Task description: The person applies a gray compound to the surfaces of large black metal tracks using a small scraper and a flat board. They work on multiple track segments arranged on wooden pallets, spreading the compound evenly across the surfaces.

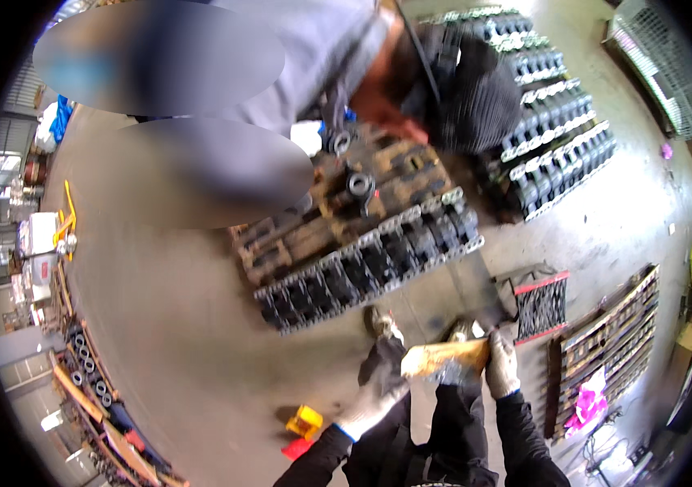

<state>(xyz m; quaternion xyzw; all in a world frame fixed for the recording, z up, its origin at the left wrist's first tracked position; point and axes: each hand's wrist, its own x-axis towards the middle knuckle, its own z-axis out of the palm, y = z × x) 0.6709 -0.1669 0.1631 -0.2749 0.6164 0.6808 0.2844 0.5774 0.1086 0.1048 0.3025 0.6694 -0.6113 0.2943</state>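
Observation:
A flat tan piece that looks like wood or cardboard [446, 357] is held in front of my legs, with clear plastic-like material [453, 374] along its lower side. My right hand [503, 367], in a pale work glove, is closed around the right end. My left hand [372, 411], gloved too, reaches to the left end; blur hides whether its fingers grip. Ahead lies a row of dark metal castings [370, 264] along the near edge of a worn wooden pallet [301, 250]. A round black metal part [360, 185] stands on the pallet.
A person in a grey top and dark ribbed cap [476, 93] bends over the pallet. More rows of castings [561, 154] lie at the far right. A slatted pallet [606, 349] and a red-edged dark crate [541, 307] are on my right. Something yellow [305, 421] lies left.

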